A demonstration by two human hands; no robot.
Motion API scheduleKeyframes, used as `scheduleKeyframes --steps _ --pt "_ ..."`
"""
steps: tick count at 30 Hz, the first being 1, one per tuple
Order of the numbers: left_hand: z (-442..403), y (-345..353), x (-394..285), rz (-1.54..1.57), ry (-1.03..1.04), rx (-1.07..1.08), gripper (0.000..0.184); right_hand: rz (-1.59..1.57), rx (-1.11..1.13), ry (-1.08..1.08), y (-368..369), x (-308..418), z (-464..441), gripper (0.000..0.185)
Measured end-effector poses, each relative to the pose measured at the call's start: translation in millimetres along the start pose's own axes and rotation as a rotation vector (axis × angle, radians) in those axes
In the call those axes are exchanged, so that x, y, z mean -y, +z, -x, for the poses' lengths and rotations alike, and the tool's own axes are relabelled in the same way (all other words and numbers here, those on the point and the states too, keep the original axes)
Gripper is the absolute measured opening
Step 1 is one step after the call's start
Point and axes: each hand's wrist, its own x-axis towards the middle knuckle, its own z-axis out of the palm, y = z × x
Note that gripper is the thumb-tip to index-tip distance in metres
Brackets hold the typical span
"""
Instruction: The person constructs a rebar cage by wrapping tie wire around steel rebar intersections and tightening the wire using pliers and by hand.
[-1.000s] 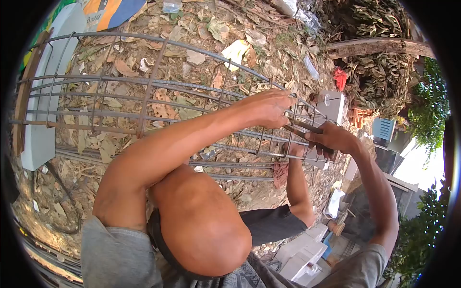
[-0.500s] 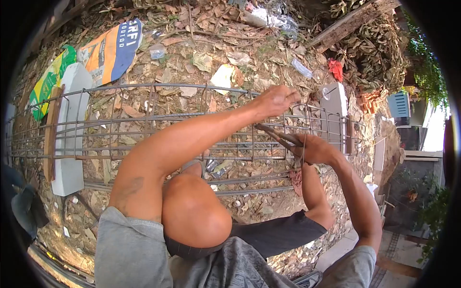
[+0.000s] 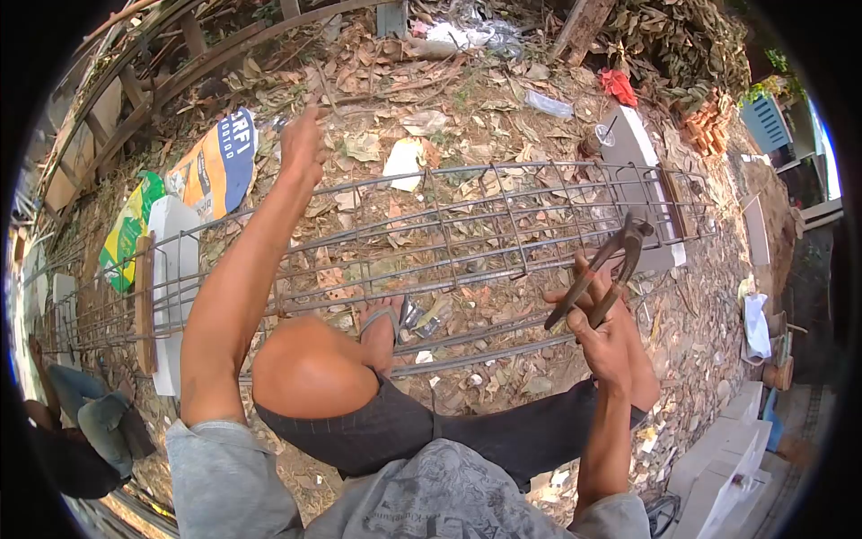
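A pair of pincers (image 3: 636, 232) points up and away, its jaws over the right part of the long steel rebar cage (image 3: 523, 271). My right hand (image 3: 600, 341) is closed about its handles, which are spread apart. Beyond the far side of the cage, my left hand (image 3: 303, 151) is raised over the leafy ground with its fingers curled. Whatever it may hold is too small to make out. The cage runs across in front of my knees, with ties around its long bars.
White blocks (image 3: 173, 225) (image 3: 633, 148) with wooden strips support the cage. Sacks (image 3: 215, 166) lie at the back left. A red plastic piece (image 3: 618, 87) and a pile of dry leaves are at the back right. Another person (image 3: 94, 422) sits at the far left.
My left hand has moved far left, away from the cage's right part. My right hand has turned the pincers from pointing left to pointing up, drawing them off the bars. The view has shifted.
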Motion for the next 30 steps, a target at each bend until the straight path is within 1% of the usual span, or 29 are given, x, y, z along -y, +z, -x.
scheduleKeyframes --steps 1,2,4,5,7,8,10,12,14,15,17,18,19,21,22,24,25,26,27,28,29,30 --pt "6.2 4.8 -14.7 0.028 -0.008 0.009 0.037 0.045 -0.056 -0.062 6.2 14.7 -3.7 0.07" --pt "13.3 11.5 -27.6 0.019 0.02 0.04 0.037 0.002 -0.126 -0.003 8.8 27.1 -7.9 0.06" --pt "30.3 27.7 -52.4 0.02 0.082 0.097 0.037 -0.09 -0.215 -0.079 20.1 7.1 -22.1 0.052" --pt "43.5 39.9 -64.7 -0.006 0.119 0.163 0.037 -0.131 -0.255 -0.122 24.6 -7.1 -30.4 0.048" --pt "76.8 63.7 -84.7 -0.062 0.19 0.286 0.036 -0.043 -0.277 -0.072 32.4 -39.6 -47.6 0.042" --pt "92.2 74.3 -93.0 -0.048 0.171 0.346 0.04 -0.002 -0.285 -0.046 38.8 -54.9 -53.6 0.04" --pt "131.3 94.7 -104.8 -0.084 0.203 0.415 0.042 0.172 -0.315 -0.035 53.3 -76.6 -62.2 0.037" --pt "160.9 105.3 -103.3 -0.097 0.228 0.518 0.044 0.366 -0.369 -0.029 65.6 -91.3 -68.9 0.035" --pt "174.4 108.7 -90.5 -0.142 0.189 0.608 0.041 0.577 -0.448 -0.025 80.4 -99.2 -67.1 0.036" --pt "180.1 108.7 -82.3 -0.172 0.177 0.659 0.041 0.551 -0.444 -0.058 82.7 -100.1 -65.7 0.038" --pt "188.4 106.0 -59.1 -0.356 0.189 0.671 0.04 0.511 -0.426 -0.12 83.3 -100.1 -60.0 0.044" --pt "193.3 103.1 -49.8 -0.479 0.188 0.699 0.041 0.486 -0.406 -0.073 78.9 -81.0 -51.6 0.051" --pt "196.1 100.9 -40.8 -0.599 0.194 0.724 0.042 0.45 -0.511 -0.149 74.1 -70.0 -45.0 0.053" --pt "192.1 93.7 -17.4 -0.866 0.421 0.916 0.046 0.371 -0.717 -0.304 64.9 -51.2 -32.2 0.056" --pt "203.7 95.5 -17.1 -0.923 0.358 0.999 0.045 0.422 -0.844 -0.438 56.2 -33.8 -22.6 0.053" --pt "232.8 101.2 -17.2 -1.036 0.217 1.162 0.045 0.608 -0.765 -0.526 40.3 3.0 -2.4 0.051" --pt "244.4 105.7 -17.7 -1.007 0.199 1.212 0.044 0.701 -0.723 -0.562 34.4 14.4 5.1 0.051" --pt "254.6 111.1 -19.8 -0.977 0.186 1.261 0.043 0.828 -0.705 -0.588 32.1 20.8 5.9 0.04" --pt "262.9 115.8 -23.7 -0.947 0.172 1.308 0.042 0.669 -0.623 -0.52 30.9 12.1 5.6 0.037" --pt "268.9 119.6 -29.1 -0.919 0.082 1.267 0.04 0.51 -0.538 -0.456 31.5 -2.0 2.2 0.035" --pt "267.5 121.4 -28.1 -0.914 0.1 1.267 0.039 0.351 -0.45 -0.397 31.5 -14.3 1.0 0.036" --pt "263.9 121.3 -26.2 -0.905 0.118 1.262 0.038 0.224 -0.421 -0.326 30.8 -12.0 5.2 0.037"
